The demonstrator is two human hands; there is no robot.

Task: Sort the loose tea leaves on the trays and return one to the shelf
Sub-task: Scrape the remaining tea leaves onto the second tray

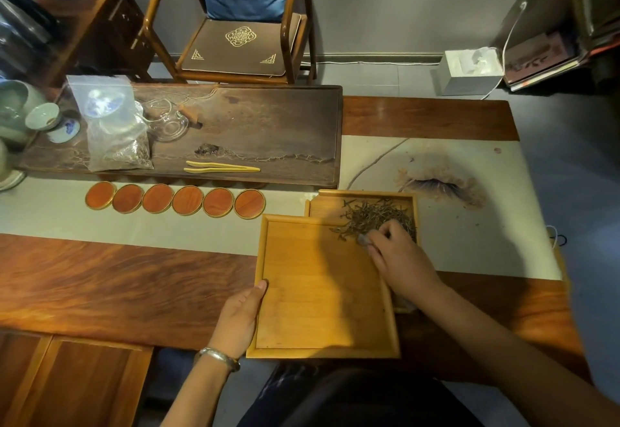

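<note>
A light bamboo tray (315, 292) lies at the table's near edge, its floor bare of leaves. My left hand (240, 317) grips its left rim, thumb on top. A second bamboo tray (365, 196) sits partly under the first one's far right corner. It holds a pile of dark loose tea leaves (372, 217). My right hand (397, 255) reaches over that corner with curled fingers touching the leaves. A small grey object shows at its fingertips; I cannot tell what it is.
Several round wooden coasters (174, 200) line the pale table runner (469, 225). Behind them a dark tea board (268, 124) carries bamboo tongs (221, 167), a plastic bag of tea (115, 124), glassware and cups. A chair (241, 24) stands beyond the table.
</note>
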